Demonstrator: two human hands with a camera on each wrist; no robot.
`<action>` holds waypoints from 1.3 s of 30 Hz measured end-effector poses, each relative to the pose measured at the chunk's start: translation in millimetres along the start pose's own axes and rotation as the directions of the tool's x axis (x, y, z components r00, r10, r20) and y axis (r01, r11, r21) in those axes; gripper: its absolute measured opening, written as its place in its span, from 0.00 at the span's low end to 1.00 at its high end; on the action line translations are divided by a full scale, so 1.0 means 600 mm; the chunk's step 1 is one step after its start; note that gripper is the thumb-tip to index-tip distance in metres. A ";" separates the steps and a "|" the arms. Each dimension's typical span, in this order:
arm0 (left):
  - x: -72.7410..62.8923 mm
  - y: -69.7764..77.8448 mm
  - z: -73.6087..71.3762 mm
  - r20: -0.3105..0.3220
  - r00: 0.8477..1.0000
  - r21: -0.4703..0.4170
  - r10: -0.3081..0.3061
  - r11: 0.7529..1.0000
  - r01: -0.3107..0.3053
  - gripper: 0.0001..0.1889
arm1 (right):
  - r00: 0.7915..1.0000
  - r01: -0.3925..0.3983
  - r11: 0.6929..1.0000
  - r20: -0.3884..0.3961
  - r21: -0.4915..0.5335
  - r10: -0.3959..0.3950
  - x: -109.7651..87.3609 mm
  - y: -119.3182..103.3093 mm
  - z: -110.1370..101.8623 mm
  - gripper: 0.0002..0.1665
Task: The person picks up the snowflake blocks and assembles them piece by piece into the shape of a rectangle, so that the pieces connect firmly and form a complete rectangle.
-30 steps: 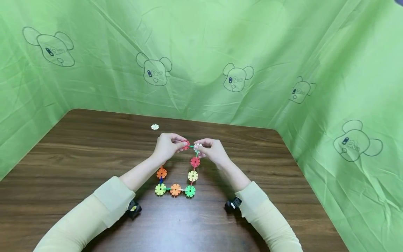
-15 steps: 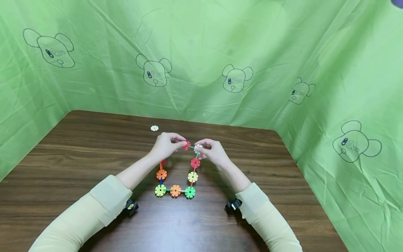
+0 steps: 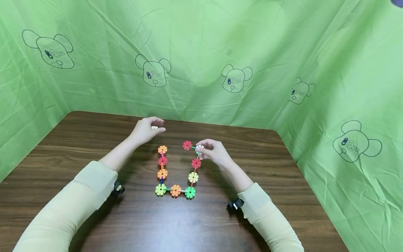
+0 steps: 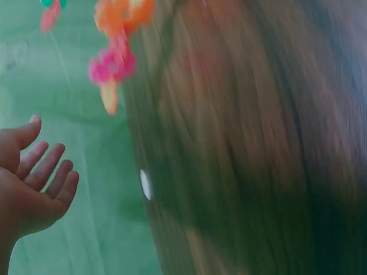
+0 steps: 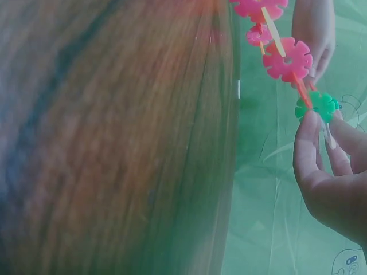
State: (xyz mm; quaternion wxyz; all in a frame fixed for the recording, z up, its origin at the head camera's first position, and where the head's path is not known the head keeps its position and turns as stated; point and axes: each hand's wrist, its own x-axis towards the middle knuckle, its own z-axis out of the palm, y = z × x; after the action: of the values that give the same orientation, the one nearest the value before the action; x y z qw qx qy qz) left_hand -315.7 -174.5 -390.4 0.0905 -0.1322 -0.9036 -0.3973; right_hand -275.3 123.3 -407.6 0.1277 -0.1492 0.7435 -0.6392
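Observation:
A chain of notched plastic snowflake discs forms a squared shape with a gap at its far left, between an orange disc (image 3: 162,149) and a red disc (image 3: 187,145). Other discs, standing edge-on, link the flat ones. My right hand (image 3: 217,153) pinches the white disc (image 3: 199,148) at the far right corner between thumb and fingers. In the right wrist view a green disc (image 5: 317,107) shows at its fingertips. My left hand (image 3: 145,130) holds nothing, its thumb and fingers apart around a loose white disc (image 3: 154,127) on the table.
The brown wooden table (image 3: 252,168) bears the chain, with a yellow-green disc (image 3: 160,189) and a green disc (image 3: 190,192) at the near corners. A green curtain (image 3: 195,42) with printed bear heads rises behind the table's back edge and along its sides.
My left hand has let go of the red disc and moved left and away to the loose white disc. The chain's left end now shows. My right hand has barely moved.

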 end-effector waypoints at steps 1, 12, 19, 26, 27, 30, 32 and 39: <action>0.004 -0.009 -0.003 0.003 1.000 0.010 0.004 1.000 -0.004 0.22 | 1.000 -0.002 1.000 0.002 0.003 0.002 0.001 0.000 -0.001 0.17; 0.026 -0.098 -0.015 0.068 0.998 0.096 -0.015 0.995 0.009 0.21 | 1.000 -0.023 1.000 0.016 -0.004 0.023 0.001 0.000 -0.005 0.15; 0.033 -0.116 -0.001 0.166 0.985 0.097 -0.044 0.995 0.028 0.25 | 1.000 -0.007 1.000 0.025 -0.024 0.007 0.003 0.000 -0.007 0.14; 0.040 -0.132 0.006 0.261 0.962 0.163 -0.074 0.986 0.031 0.30 | 0.999 -0.001 1.000 0.040 -0.026 0.002 0.006 -0.001 -0.004 0.14; 0.040 -0.134 0.006 0.275 0.959 0.179 -0.071 0.984 0.021 0.31 | 0.999 -0.002 1.000 0.041 -0.025 0.003 0.006 -0.001 -0.003 0.14; 0.040 -0.141 0.007 0.301 0.952 0.199 -0.063 0.980 0.001 0.30 | 0.999 -0.006 1.000 0.044 -0.027 0.007 0.007 0.000 -0.003 0.15; 0.041 -0.143 0.009 0.303 0.952 0.206 -0.052 0.978 -0.012 0.29 | 0.999 -0.012 0.999 0.047 -0.033 0.013 0.007 0.000 -0.002 0.16; 0.042 -0.144 0.012 0.237 0.971 0.174 -0.015 0.984 -0.027 0.22 | 0.999 -0.015 0.994 0.045 -0.106 0.020 0.008 0.004 -0.003 0.12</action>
State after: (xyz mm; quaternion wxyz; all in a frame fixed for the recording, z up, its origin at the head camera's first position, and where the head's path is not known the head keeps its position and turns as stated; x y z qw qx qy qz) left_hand -367.0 -221.2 -448.7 -0.0056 -0.1729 -0.9390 -0.2971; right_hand -280.5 123.8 -409.9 0.1424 -0.1640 0.7746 -0.5940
